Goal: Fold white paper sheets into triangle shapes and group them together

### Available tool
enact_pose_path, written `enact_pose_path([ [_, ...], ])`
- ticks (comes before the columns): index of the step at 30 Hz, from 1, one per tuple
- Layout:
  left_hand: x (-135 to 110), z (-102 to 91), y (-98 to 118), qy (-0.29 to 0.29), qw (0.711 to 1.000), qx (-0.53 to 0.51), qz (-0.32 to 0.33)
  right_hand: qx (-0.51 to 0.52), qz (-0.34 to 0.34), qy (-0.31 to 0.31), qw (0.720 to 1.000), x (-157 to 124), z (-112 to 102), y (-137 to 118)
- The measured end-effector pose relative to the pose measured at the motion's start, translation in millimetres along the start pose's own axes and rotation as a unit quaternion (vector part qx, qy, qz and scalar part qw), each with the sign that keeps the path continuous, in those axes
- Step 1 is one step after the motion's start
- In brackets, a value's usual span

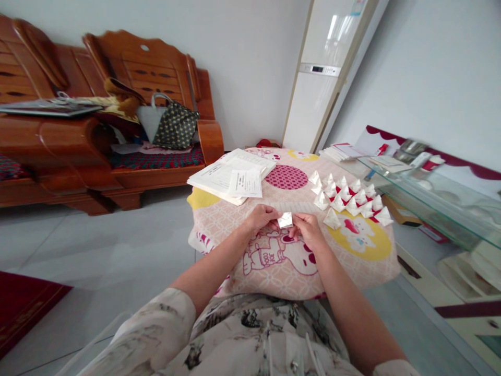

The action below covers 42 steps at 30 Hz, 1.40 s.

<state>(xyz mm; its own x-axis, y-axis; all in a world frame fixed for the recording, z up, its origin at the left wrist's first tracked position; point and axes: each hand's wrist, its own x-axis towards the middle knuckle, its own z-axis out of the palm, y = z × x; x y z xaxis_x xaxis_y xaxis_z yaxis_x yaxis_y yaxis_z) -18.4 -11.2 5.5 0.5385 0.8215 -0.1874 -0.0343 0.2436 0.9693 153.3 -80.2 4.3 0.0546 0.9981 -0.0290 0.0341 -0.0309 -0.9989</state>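
Between my two hands is a small folded square of white paper (285,220), held a little above the near part of the table. My left hand (263,218) pinches its left edge, fingers closed. On the opposite edge, my right hand (308,228) grips it between thumb and fingers. To the right of my hands stand several folded white paper pieces (353,207) with pointed tips, set in rows. One paper piece (332,220) sits nearest my right hand. Beyond my left hand lies a stack of printed paper sheets (213,180), topped by a smaller printed slip (245,184).
A patterned pink cloth (230,230) covers the round table. At the right stands a glass-topped cabinet (430,201) with metal bowls (414,147) on it. More papers (341,151) lie at the far right table edge. A wooden sofa (152,180) with bags (176,125) is at the left.
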Motion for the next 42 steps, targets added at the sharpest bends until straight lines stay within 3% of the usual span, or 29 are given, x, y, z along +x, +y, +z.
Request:
enact_pose_path([
  [5, 1.5, -0.7, -0.5, 0.014, 1.0, 0.005, 0.011, -0.023, 0.03, -0.019, 0.999, 0.8, -3.2, 3.7],
  [14, 5.1, -2.1, -4.2, -0.041, 0.999, -0.017, -0.01, -0.035, 0.003, -0.007, 0.999, -1.3, 0.1, -0.9],
  [25, 6.0, -0.1, -2.4, 0.014, 0.995, 0.073, 0.062, 0.074, 0.029, -0.05, 0.996, -0.5, -3.8, 1.5],
  [32, 7.8, -3.5, -4.0, 0.016, 0.991, 0.109, 0.081, 0.046, 0.039, -0.06, 0.996, -2.4, -2.4, -3.3],
  [42, 3.6, -4.1, 0.1, -0.005, 0.995, 0.083, 0.047, -0.008, 0.016, -0.065, 0.998, -4.4, -1.1, -3.1],
])
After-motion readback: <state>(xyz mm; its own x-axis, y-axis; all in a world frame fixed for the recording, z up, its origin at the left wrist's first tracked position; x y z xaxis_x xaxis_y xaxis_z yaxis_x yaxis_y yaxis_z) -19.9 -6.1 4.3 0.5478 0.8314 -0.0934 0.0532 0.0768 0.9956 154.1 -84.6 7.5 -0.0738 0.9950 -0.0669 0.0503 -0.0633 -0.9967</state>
